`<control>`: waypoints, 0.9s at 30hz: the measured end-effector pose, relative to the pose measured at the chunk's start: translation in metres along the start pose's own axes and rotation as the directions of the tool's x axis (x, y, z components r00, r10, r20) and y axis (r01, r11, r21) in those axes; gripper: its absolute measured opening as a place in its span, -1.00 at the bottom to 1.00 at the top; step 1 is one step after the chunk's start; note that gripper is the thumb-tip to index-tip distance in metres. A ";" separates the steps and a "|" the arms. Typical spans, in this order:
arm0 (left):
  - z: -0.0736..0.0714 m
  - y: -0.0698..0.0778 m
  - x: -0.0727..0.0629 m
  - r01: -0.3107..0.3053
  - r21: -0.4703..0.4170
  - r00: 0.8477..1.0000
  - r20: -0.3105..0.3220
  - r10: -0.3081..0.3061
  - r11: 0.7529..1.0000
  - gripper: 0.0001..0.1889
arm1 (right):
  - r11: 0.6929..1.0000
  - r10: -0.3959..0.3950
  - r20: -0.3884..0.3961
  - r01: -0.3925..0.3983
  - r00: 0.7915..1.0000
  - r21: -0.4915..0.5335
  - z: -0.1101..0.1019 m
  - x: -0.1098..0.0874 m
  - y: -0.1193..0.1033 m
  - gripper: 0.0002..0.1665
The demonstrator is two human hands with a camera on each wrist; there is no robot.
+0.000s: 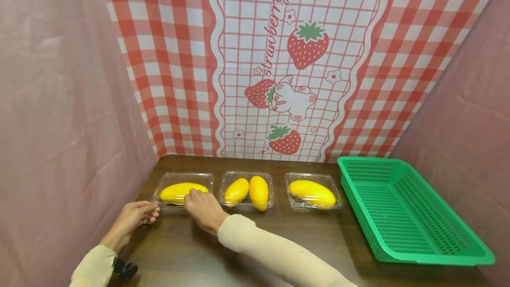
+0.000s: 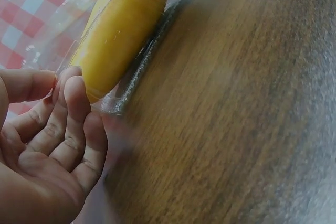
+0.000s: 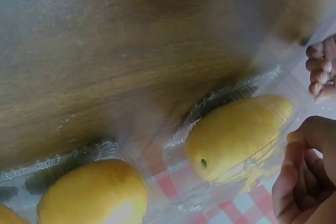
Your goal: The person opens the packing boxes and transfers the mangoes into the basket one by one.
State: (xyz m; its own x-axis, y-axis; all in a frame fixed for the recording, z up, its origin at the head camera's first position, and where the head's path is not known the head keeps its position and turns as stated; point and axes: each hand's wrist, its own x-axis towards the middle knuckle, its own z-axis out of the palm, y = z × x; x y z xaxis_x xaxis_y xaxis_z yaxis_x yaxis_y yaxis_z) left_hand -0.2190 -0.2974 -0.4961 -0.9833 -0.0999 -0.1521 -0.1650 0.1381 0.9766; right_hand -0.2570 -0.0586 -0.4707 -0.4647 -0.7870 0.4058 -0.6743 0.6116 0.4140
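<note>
At the left of the row, a clear plastic container [image 1: 165,180] holds a yellow mango [image 1: 175,192]. My left hand [image 1: 133,218] pinches the container's front left corner between thumb and fingertips, its other fingers loosely bent. My right hand [image 1: 205,209] reaches across to the same container with curled fingers and grips its clear plastic beside the mango; the exact spot is partly hidden by the hand. In the right wrist view, thumb and index finger [image 3: 286,177] close together near the plastic. The mango [image 2: 118,35] lies close beyond my left fingertips in the left wrist view.
A middle container [image 1: 271,180] holds two mangoes [image 1: 259,191]; a right container [image 1: 292,178] holds one mango [image 1: 312,193]. To the right stands a green plastic basket [image 1: 358,207] on the brown table [image 1: 271,251]. Patterned cloth [image 1: 275,56] hangs behind, pink cloth [image 1: 59,123] at the sides.
</note>
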 end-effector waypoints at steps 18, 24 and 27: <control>0.001 -0.004 -0.001 0.000 -0.017 1.000 -0.020 -0.001 1.000 -0.74 | 0.868 0.005 0.040 -0.024 0.999 0.496 -0.006 0.013 0.036 -0.92; 0.002 -0.004 -0.002 0.001 -0.018 0.999 -0.038 -0.001 1.000 -0.76 | 0.841 -0.027 0.109 -0.036 0.994 0.541 -0.010 0.020 0.041 -0.87; 0.001 -0.003 -0.004 -0.005 -0.011 0.999 -0.042 0.004 1.000 -0.75 | 0.821 -0.039 0.140 -0.049 0.989 0.569 -0.013 0.023 0.043 -0.86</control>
State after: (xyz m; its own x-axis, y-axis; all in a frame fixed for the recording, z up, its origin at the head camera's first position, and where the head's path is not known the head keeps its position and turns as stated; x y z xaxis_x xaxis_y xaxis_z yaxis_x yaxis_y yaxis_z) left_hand -0.2148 -0.2967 -0.4985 -0.9799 -0.1410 -0.1413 -0.1595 0.1272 0.9790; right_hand -0.2897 -0.0493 -0.4328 -0.5141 -0.8137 0.2712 -0.8576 0.4939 -0.1439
